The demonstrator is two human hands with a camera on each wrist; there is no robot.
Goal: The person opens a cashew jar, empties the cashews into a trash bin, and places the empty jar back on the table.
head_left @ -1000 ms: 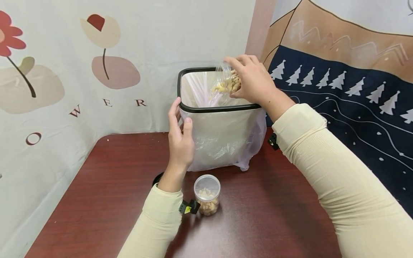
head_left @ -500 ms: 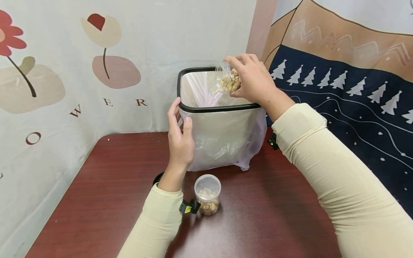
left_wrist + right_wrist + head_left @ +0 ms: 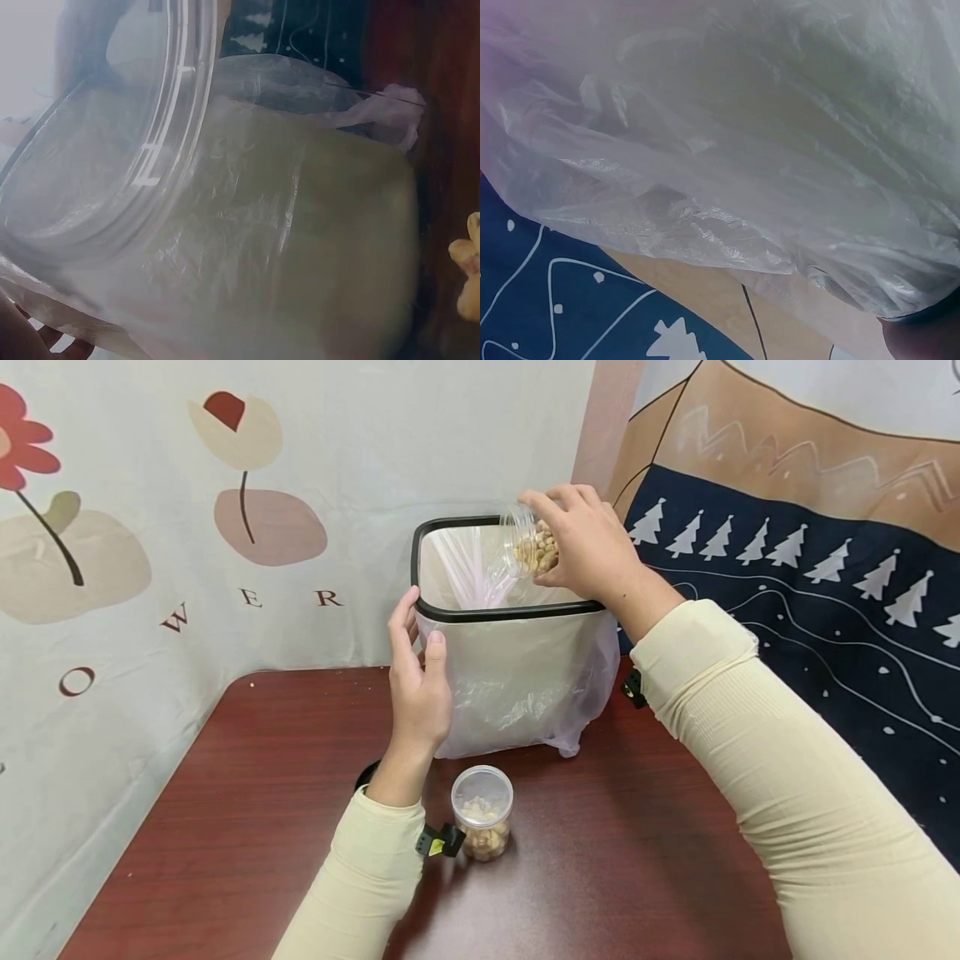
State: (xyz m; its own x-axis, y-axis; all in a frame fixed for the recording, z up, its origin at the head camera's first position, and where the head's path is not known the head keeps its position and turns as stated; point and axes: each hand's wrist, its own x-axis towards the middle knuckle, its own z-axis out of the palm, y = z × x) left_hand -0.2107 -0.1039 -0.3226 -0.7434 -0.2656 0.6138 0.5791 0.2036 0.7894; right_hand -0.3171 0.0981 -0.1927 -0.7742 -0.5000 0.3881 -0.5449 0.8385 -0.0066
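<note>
My right hand grips a clear plastic jar tipped on its side over the right part of the bin's opening. Pale nuts lie inside the jar, its mouth facing left. The cream bin has a black rim and a thin lilac bag as liner. Along its left side rests my left hand, fingers straight and thumb up; those fingers also show at the lower left of the left wrist view. In the right wrist view, the bag hides the right hand's grip.
A second clear jar, lidded and partly filled with nuts, stands on the dark red table right of my left wrist. Its top looms large in the left wrist view. A white printed cloth hangs behind, and a navy one at right.
A second ago nuts were spilling from the tipped jar's mouth into the bin; now none are seen falling. Fewer nuts sit near the mouth. Both hands have hardly moved.
</note>
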